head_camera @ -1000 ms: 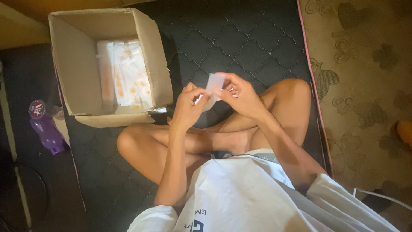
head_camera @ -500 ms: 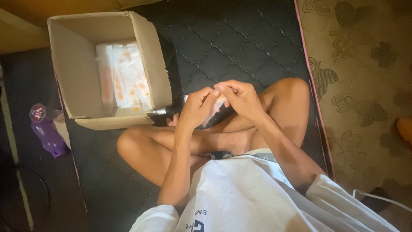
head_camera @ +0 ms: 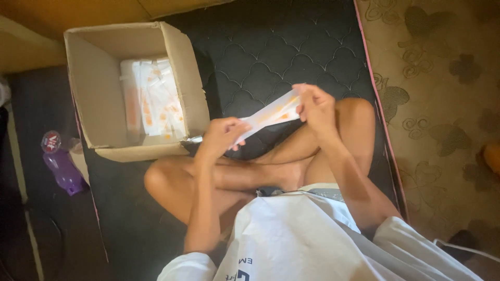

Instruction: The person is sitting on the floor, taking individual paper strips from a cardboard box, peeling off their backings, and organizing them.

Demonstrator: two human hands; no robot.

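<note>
Purple bottle (head_camera: 61, 165) lying far left of the fingers, beside the mattress (head_camera: 271, 47). Open cardboard box (head_camera: 133, 88) up and left of them, white-and-orange packets (head_camera: 151, 101) stacked inside. Left hand (head_camera: 219, 138) fingers (head_camera: 240, 126) pinching the lower end of a white strip (head_camera: 268, 114) with orange marks. Right hand (head_camera: 315, 106) fingers pinching its upper end, strip stretched between, above crossed legs (head_camera: 234, 177). Patterned carpet (head_camera: 442, 104) well right.
</note>
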